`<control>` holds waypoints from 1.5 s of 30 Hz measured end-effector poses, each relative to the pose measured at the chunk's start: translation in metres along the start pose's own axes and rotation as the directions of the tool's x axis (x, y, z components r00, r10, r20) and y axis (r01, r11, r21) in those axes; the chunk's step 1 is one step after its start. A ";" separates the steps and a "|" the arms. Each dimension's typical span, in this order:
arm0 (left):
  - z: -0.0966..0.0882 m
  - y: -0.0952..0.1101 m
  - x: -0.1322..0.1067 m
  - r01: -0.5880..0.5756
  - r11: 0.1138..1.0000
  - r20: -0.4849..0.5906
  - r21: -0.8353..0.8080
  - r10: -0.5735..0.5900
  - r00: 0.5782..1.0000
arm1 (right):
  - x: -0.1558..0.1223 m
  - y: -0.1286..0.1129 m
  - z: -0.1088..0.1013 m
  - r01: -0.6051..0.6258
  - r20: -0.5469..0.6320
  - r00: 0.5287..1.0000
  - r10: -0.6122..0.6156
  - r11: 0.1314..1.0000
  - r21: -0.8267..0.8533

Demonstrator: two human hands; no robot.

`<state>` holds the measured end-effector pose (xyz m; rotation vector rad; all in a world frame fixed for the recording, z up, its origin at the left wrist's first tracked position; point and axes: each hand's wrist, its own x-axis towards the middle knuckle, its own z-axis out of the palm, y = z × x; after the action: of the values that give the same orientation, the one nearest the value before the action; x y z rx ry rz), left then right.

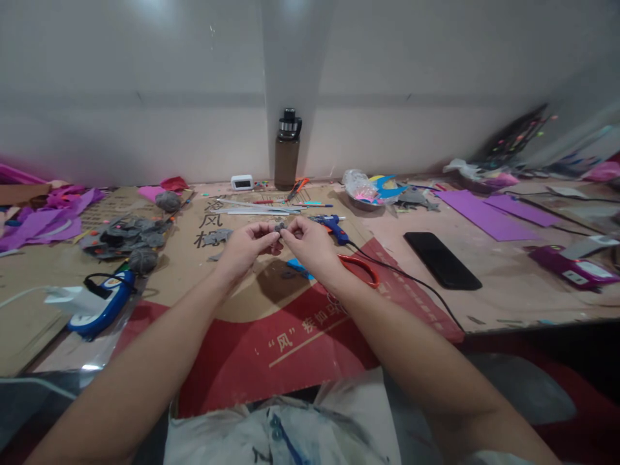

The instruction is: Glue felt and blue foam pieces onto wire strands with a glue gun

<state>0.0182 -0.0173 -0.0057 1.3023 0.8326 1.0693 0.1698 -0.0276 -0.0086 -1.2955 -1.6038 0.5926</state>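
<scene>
Small grey piece point(279, 227) was pinched between fingertips of both hands, held above cardboard sheet point(194, 265), just left of blue glue gun point(334, 226). Left hand point(249, 245) had thumb and forefinger closed on piece. Right hand point(310, 244) clamped same piece from other side, close beside glue gun. Red-handled scissors point(361, 268) lay just nearer than glue gun. Black phone point(442, 259) lay right of glue gun, well apart. Dark bottle point(287, 150) stood behind glue gun, by wall.
</scene>
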 end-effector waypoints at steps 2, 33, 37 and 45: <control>0.001 0.000 0.000 0.001 1.000 -0.002 -0.005 -0.001 1.000 | -0.002 -0.002 0.000 0.011 -0.004 1.000 -0.011 1.000 -0.022; -0.009 0.003 0.005 0.088 0.971 -0.110 -0.221 -0.114 0.987 | 0.006 0.015 0.006 0.018 0.091 0.995 -0.039 0.975 0.222; -0.009 0.002 0.004 0.089 0.973 -0.094 -0.214 -0.111 0.989 | 0.006 0.016 0.006 0.018 0.104 0.994 -0.040 0.978 0.206; -0.006 0.001 0.003 0.070 0.987 -0.124 -0.143 -0.088 0.988 | 0.007 0.015 0.006 0.004 0.110 0.994 -0.026 0.979 0.202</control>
<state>0.0130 -0.0121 -0.0048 1.0840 0.8845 1.1367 0.1713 -0.0150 -0.0206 -1.1157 -1.5973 0.8088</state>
